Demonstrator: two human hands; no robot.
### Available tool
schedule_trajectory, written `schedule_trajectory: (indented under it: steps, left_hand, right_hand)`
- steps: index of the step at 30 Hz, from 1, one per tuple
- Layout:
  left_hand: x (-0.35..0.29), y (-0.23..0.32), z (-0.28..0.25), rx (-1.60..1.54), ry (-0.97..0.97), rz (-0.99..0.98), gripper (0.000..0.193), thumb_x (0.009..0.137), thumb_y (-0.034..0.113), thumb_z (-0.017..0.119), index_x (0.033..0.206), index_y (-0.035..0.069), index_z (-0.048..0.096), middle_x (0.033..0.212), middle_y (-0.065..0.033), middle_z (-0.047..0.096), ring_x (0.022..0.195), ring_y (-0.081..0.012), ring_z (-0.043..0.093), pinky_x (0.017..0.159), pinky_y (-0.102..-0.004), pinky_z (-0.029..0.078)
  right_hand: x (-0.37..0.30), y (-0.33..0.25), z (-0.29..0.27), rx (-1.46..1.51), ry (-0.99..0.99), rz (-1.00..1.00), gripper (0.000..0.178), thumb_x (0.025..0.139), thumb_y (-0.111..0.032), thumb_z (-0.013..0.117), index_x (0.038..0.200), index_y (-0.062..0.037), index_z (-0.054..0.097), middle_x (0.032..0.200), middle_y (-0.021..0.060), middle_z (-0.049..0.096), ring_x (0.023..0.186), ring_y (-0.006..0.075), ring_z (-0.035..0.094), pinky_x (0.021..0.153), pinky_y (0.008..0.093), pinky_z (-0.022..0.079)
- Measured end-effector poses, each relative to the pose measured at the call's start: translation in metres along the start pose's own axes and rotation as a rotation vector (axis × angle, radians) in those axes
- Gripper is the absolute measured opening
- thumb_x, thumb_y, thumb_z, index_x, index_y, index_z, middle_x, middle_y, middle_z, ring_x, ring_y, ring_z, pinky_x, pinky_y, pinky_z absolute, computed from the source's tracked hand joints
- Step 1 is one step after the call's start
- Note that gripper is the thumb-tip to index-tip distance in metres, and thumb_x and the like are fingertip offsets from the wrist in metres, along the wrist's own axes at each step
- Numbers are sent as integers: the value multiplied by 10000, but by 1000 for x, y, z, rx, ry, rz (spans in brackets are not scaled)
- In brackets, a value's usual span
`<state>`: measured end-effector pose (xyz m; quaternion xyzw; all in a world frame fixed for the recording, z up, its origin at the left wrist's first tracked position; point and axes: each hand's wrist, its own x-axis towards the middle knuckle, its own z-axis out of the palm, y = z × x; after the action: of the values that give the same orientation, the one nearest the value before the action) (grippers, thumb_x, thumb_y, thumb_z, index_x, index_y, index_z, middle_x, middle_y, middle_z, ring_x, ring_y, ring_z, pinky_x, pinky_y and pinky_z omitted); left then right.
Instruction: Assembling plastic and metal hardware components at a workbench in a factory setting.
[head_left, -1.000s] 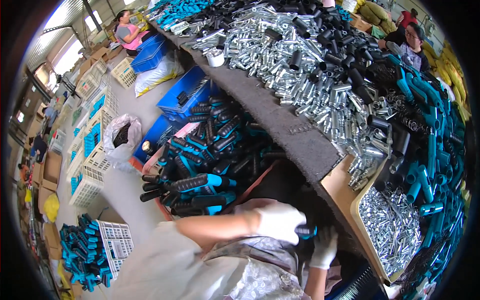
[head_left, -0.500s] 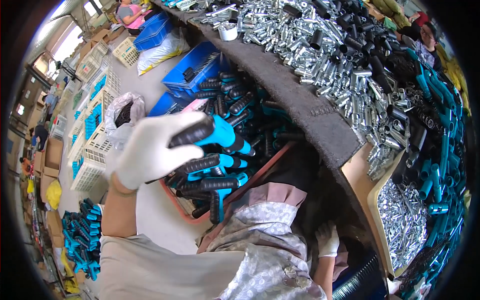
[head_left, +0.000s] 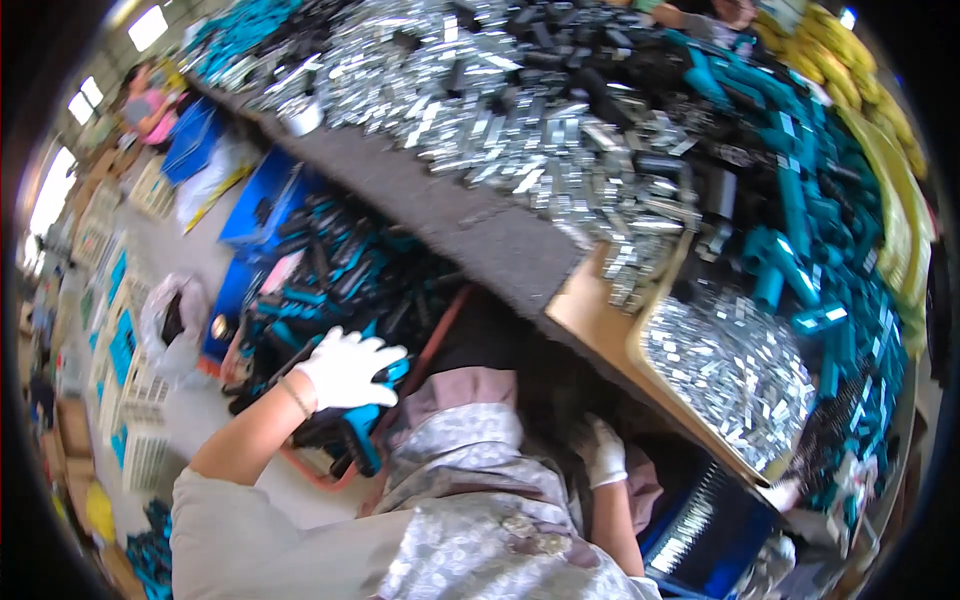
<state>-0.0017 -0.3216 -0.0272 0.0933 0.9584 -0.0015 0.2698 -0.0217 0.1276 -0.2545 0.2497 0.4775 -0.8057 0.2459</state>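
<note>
My left hand [head_left: 350, 372], in a white glove, lies palm down with spread fingers on top of a heap of teal pieces with black ribbed grips [head_left: 335, 250]. One teal piece with a black grip [head_left: 362, 440] shows just beneath its fingers. The heap fills a red-rimmed basket [head_left: 443, 325] at my left knee. Below the workbench edge, my right hand [head_left: 604, 455], also white-gloved, rests beside my lap with its fingers loosely stretched into the shadow. I see nothing in it; its fingertips are dim.
The workbench [head_left: 440, 205] bears piled silver metal tubes [head_left: 500, 120], black sleeves and teal tubes [head_left: 790, 200]. A tray of small silver pins [head_left: 730, 370] sits at its near corner. Blue bins [head_left: 262, 205] and cream crates [head_left: 145, 400] stand left. A blue box [head_left: 700, 530] holds a metal spring-like row.
My left hand has come down onto the heap and let go of the teal piece with the black grip that it held. The view has swung to the right.
</note>
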Motion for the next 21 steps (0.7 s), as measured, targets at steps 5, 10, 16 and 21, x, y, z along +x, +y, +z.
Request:
schedule_trajectory:
  steps: [5,10,16,21]
  left_hand:
    - [6,39,26,118,-166,-53,558,834,604,607,1245,230,655,1371,-211,528,1180,-410,574,1091,-719,220]
    - [17,41,37,137,-310,-106,648,851,624,590,1345,203,601,1446,-211,466,1273,-440,496,1068,-741,245]
    - [22,43,-73,-190,101,398,474,901,479,640,1143,75,689,1092,-163,683,994,-347,670,851,-424,539]
    - [74,81,-174,-235,574,661,349,913,319,642,1145,59,663,1102,-145,670,1038,-331,642,897,-393,519]
  right_hand:
    - [-8,-1,8,-85,24,-44,366,1010,-307,551,1279,-66,607,1059,116,710,860,231,686,774,378,545]
    - [-13,-2,9,-39,18,-46,340,1012,-271,539,1266,-60,619,1034,102,716,848,214,686,775,349,542]
    - [-50,-44,56,-418,-91,-95,326,1011,-212,543,1262,-19,621,1089,112,694,944,195,666,853,321,535]
    - [-92,-112,135,-583,-372,-364,312,1001,-154,531,1243,17,627,1060,106,706,906,148,655,848,290,523]
